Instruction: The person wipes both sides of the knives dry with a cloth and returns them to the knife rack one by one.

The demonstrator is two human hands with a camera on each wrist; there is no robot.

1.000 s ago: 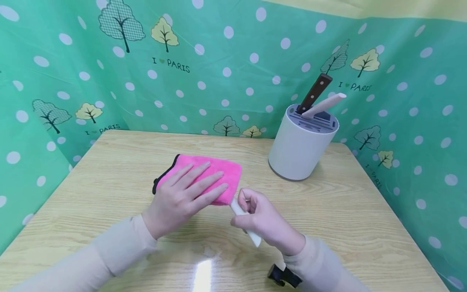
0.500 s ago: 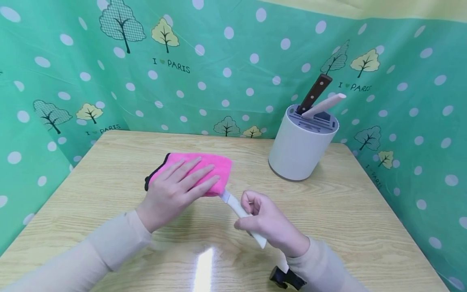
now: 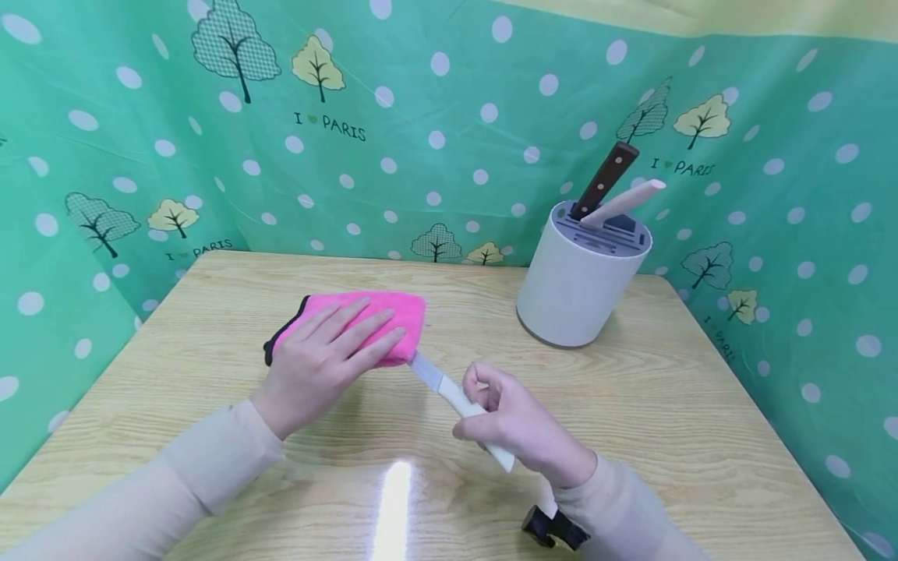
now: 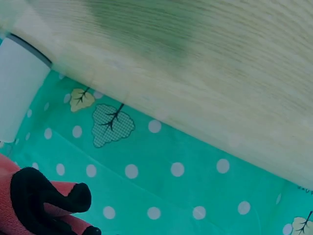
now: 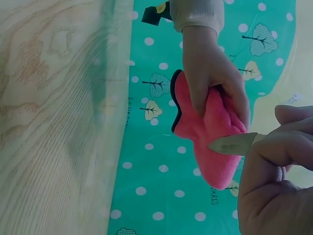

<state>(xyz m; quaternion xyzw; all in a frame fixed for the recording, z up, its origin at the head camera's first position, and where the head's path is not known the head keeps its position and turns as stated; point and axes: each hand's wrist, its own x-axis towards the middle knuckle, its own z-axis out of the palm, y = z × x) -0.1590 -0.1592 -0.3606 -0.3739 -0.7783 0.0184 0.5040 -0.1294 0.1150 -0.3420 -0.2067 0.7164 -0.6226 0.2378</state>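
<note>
My left hand (image 3: 316,362) holds a folded pink cloth (image 3: 407,312) with dark edging above the table, fingers across its top. The right wrist view shows the thumb on the cloth's other side. In my right hand (image 3: 508,421) is a small knife (image 3: 452,395), gripped by its white handle. Its short blade (image 5: 232,144) points at the cloth, and in the head view the tip end is hidden behind the cloth's lower right corner. A dark-edged corner of the cloth (image 4: 36,200) shows in the left wrist view.
A white round knife block (image 3: 578,288) stands at the back right of the wooden table (image 3: 701,436). A brown-handled knife (image 3: 605,179) and a pale pink-handled knife (image 3: 624,202) stick out of it. A green dotted curtain (image 3: 435,117) hangs behind.
The left hand and cloth have moved left and slightly up along the knife, uncovering part of the blade near the handle. The right hand has shifted only slightly right and keeps its grip.
</note>
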